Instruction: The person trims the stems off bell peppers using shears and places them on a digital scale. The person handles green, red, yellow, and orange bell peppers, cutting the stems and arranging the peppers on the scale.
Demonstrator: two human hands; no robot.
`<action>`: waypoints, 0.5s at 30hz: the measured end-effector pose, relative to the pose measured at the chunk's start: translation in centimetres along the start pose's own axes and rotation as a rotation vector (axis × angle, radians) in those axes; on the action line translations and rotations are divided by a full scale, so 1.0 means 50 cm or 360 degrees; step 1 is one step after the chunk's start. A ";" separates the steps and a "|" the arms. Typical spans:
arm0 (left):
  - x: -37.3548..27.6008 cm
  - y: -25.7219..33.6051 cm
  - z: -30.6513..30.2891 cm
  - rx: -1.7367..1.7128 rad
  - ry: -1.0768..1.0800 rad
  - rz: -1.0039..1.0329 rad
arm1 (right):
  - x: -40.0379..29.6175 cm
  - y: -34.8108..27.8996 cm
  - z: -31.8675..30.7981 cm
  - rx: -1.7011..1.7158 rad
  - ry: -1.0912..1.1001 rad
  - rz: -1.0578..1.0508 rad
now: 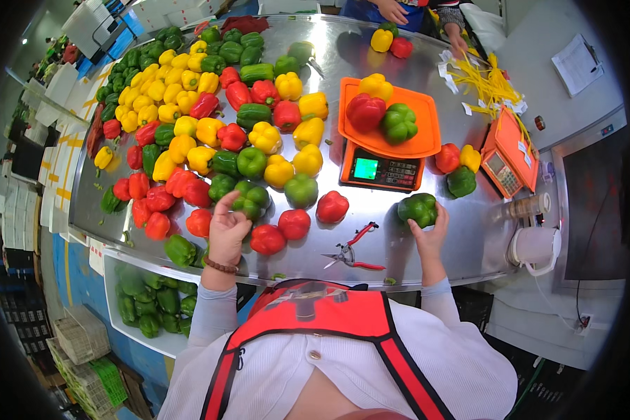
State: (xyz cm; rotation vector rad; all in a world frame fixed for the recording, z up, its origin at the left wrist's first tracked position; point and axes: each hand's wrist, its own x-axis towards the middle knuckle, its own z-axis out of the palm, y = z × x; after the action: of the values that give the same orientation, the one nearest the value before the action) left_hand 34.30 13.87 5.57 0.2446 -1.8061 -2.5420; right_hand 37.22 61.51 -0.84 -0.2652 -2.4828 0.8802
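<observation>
My right hand (431, 231) has its fingers around a green bell pepper (418, 209) on the steel table, right of the red-handled pruning shears (353, 252). My left hand (228, 229) is raised with bent fingers beside another green bell pepper (251, 200); whether it touches that pepper is unclear. An orange scale (382, 169) with a lit display stands ahead, its orange tray (422, 113) bearing a red (366, 112), a yellow (376, 86) and a green bell pepper (399, 123). Red, yellow and green peppers (178, 94) cover the table's left side.
A white bin (110, 310) of green peppers stands below the table's left edge. Right are a second orange scale (510, 152), a pepper trio (462, 181), yellow tagged ties (483, 84) and a white kettle (538, 247). Another person's hands (394, 10) are at the far edge.
</observation>
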 end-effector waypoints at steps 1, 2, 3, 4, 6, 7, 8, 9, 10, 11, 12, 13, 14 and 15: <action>0.000 0.009 0.006 0.0078 0.0056 0.0099 | -0.004 0.016 0.004 -0.0031 0.0004 0.0027; 0.002 0.014 0.008 0.0155 0.0113 0.0198 | -0.008 0.032 0.005 -0.0063 0.0007 0.0053; 0.009 0.010 0.001 0.0323 0.0126 0.0299 | 0.004 0.026 0.006 -0.0135 0.0011 -0.0034; 0.015 0.003 -0.014 0.0493 0.0137 0.0392 | 0.023 0.007 0.001 -0.0210 0.0011 -0.0115; 0.025 -0.018 -0.046 0.0685 0.0203 0.0510 | 0.083 -0.034 -0.011 -0.0148 -0.0008 -0.0248; 0.028 -0.027 -0.066 0.0735 0.0208 0.0394 | 0.125 -0.054 -0.015 -0.0007 -0.0023 -0.0296; 0.031 -0.035 -0.087 0.0783 0.0213 0.0277 | 0.167 -0.075 -0.017 0.0132 -0.0039 -0.0344; 0.030 -0.033 -0.072 0.0899 0.0212 0.0308 | 0.207 -0.100 -0.014 0.0177 -0.0060 -0.0342; 0.027 -0.029 -0.058 0.1018 0.0223 0.0342 | 0.248 -0.124 -0.001 0.0229 -0.0085 -0.0344; 0.024 -0.023 -0.043 0.1137 0.0234 0.0376 | 0.291 -0.135 0.019 0.0152 -0.0110 -0.0432; 0.021 -0.015 -0.016 0.1393 0.0227 0.0523 | 0.329 -0.142 0.041 0.0073 -0.0136 -0.0519; 0.020 -0.007 0.011 0.1646 0.0216 0.0664 | 0.360 -0.151 0.065 0.0001 -0.0142 -0.0555; 0.018 0.002 0.034 0.1739 0.0222 0.0625 | 0.385 -0.157 0.094 -0.0067 -0.0150 -0.0589; 0.018 0.000 0.034 0.1656 0.0243 0.0571 | 0.406 -0.163 0.115 -0.0132 -0.0161 -0.0631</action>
State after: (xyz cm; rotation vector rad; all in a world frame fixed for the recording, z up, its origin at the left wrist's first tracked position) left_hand 33.18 15.38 6.01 0.0877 -2.6027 -1.1466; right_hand 16.66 58.91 8.20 0.2450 -2.5399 0.6382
